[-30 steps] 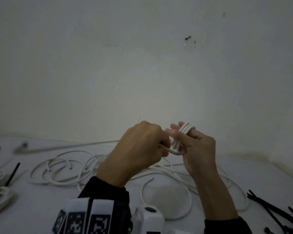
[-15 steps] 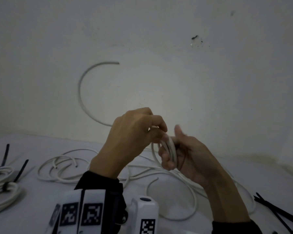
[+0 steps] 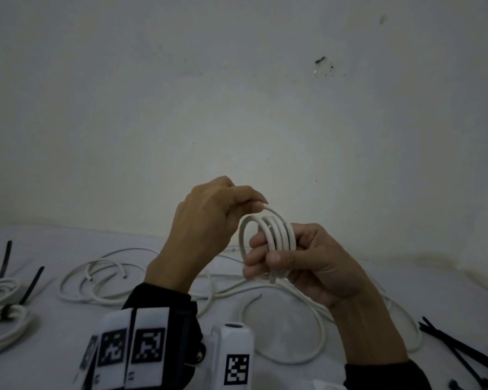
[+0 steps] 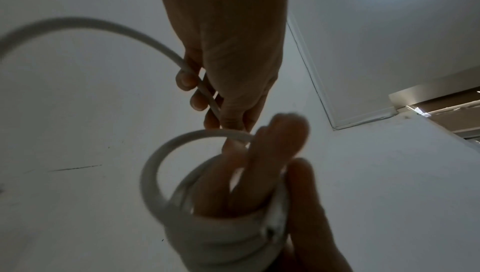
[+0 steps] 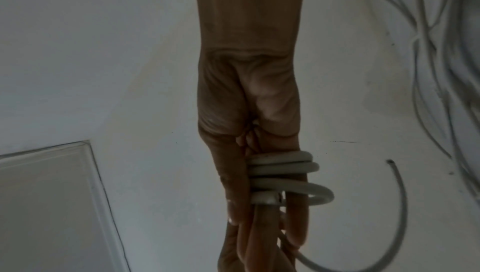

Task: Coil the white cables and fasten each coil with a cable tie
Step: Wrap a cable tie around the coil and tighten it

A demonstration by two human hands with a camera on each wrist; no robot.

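**Above the desk, two hands wind a white cable**

Above the desk, the right hand holds a white cable coil looped around its extended fingers, thumb pressing the loops. The left hand, raised just beside it, pinches the cable's free length between curled fingers. Loose white cables sprawl on the desk behind. Tied coils lie far left; black cable ties lie far right.

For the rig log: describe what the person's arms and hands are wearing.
Both hands, left hand and right hand, are bare. Black sleeves end at the wrists. The left wrist carries a white camera mount with black-and-white square tags.
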